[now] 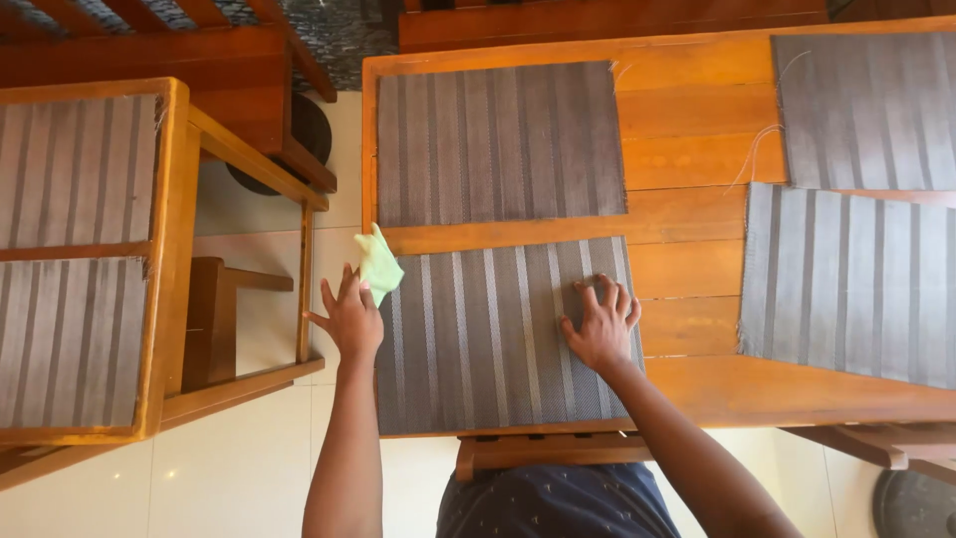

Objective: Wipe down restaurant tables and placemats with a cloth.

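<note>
My right hand (600, 327) presses open-fingered on the right edge of the grey striped placemat (498, 334) at lower centre of the wooden tabletop (687, 269), while my left hand (349, 317), at its left edge, pinches a green cloth (378, 264).

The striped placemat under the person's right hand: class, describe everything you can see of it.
The placemat is a rectangular woven mat, grey-brown with paler lengthwise stripes. It lies flat on the orange wooden table, reaching its near and left edges, just below a matching mat. The right hand presses spread fingers on its right part. The left hand, holding a light green cloth, is at its left edge.
</note>
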